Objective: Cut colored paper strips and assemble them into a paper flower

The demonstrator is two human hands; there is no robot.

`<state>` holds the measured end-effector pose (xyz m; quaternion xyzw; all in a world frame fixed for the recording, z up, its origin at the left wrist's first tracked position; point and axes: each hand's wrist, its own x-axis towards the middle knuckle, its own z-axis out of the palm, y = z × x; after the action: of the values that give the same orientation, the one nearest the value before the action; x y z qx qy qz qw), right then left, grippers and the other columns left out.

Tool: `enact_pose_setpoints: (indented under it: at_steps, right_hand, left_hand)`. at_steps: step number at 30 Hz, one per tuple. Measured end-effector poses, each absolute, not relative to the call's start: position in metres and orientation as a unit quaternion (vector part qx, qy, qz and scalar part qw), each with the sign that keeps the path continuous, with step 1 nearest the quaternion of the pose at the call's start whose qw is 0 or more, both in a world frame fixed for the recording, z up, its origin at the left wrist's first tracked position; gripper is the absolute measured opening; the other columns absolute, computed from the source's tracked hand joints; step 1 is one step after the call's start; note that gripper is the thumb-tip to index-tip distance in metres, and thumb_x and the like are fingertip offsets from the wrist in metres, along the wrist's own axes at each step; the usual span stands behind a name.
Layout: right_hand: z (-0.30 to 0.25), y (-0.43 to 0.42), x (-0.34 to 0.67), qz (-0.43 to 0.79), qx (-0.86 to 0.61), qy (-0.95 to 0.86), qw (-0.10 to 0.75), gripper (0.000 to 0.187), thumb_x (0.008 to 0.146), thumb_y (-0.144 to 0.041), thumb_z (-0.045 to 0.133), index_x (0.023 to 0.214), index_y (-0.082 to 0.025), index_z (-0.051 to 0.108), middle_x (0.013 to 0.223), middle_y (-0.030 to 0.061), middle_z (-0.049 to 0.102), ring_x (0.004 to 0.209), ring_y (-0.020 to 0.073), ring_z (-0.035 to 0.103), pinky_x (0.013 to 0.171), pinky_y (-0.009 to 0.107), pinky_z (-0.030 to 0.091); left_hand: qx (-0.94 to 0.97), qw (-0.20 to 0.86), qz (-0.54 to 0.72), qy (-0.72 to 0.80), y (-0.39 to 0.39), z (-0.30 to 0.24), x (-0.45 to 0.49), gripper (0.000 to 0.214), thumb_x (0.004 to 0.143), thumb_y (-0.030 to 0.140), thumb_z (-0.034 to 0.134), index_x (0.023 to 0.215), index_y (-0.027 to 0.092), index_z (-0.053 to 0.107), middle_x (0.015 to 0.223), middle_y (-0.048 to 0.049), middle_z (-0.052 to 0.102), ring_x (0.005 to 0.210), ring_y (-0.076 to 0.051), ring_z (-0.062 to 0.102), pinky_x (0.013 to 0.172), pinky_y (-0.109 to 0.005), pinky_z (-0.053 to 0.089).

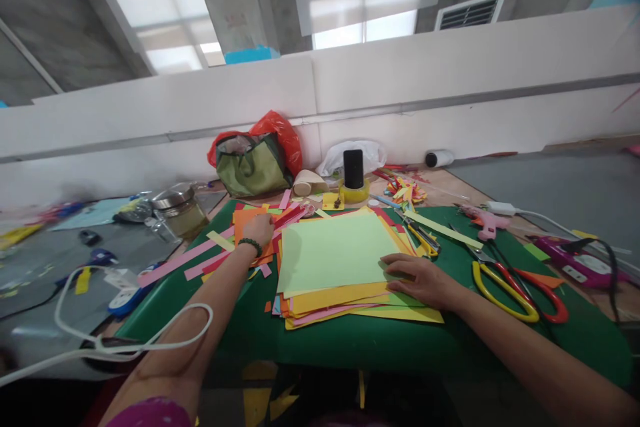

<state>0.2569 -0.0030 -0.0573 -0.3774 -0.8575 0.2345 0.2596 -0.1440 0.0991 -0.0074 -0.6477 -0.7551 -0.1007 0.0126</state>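
Note:
My left hand [259,230] is over a pile of colored paper pieces left of the stack, beside orange paper [242,216] and red and pink paper strips [295,213]. Its fingers look curled together, and whatever lies under them is hidden. My right hand [420,279] rests with fingers spread on the right edge of a pale green sheet [335,250]. That sheet tops a stack of yellow, orange and pink paper [330,300] on a green mat [310,347].
Scissors with yellow and red handles [505,290], yellow-handled scissors [423,240] and a pink glue gun [493,223] lie right. Behind stand a phone [353,169] on a yellow tape roll [355,192] and a green bag [253,167]. A glass jar [181,212] and white cable [165,337] are left.

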Motion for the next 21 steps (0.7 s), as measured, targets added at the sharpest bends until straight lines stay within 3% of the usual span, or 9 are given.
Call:
enact_pose_setpoints:
  at_steps: [5, 13, 21]
  right_hand:
    - [-0.053, -0.004, 0.257, 0.247, -0.384, -0.855, 0.246, 0.030, 0.084, -0.044, 0.060, 0.094, -0.019, 0.072, 0.121, 0.0133, 0.065, 0.108, 0.0251, 0.064, 0.092, 0.036, 0.051]
    - [-0.053, -0.001, 0.261, 0.264, -0.383, -0.853, 0.237, 0.033, 0.081, -0.047, 0.063, 0.096, -0.019, 0.072, 0.123, 0.0136, 0.064, 0.112, 0.0265, 0.061, 0.095, 0.036, 0.049]
    - [-0.048, -0.005, 0.257, 0.250, -0.383, -0.855, 0.245, 0.035, 0.086, -0.047, 0.054, 0.097, -0.018, 0.071, 0.122, 0.0143, 0.064, 0.111, 0.0251, 0.061, 0.095, 0.037, 0.049]
  left_hand:
    - [-0.674, -0.004, -0.152, -0.723, 0.098, 0.002, -0.148, 0.020, 0.078, 0.028, 0.052, 0.087, 0.020, 0.068, 0.090, -0.0101, 0.072, 0.085, -0.027, 0.064, 0.068, -0.031, 0.045]
    - [-0.705, -0.093, -0.197, -0.675, 0.105, 0.007, -0.155, 0.026, 0.072, 0.043, 0.057, 0.071, 0.019, 0.068, 0.072, -0.0044, 0.071, 0.073, -0.022, 0.064, 0.065, -0.028, 0.047]
    - [-0.703, -0.076, -0.242, -0.664, 0.098, 0.008, -0.155, 0.020, 0.073, 0.036, 0.054, 0.077, 0.020, 0.065, 0.071, -0.0049, 0.067, 0.073, -0.022, 0.059, 0.065, -0.030, 0.043]
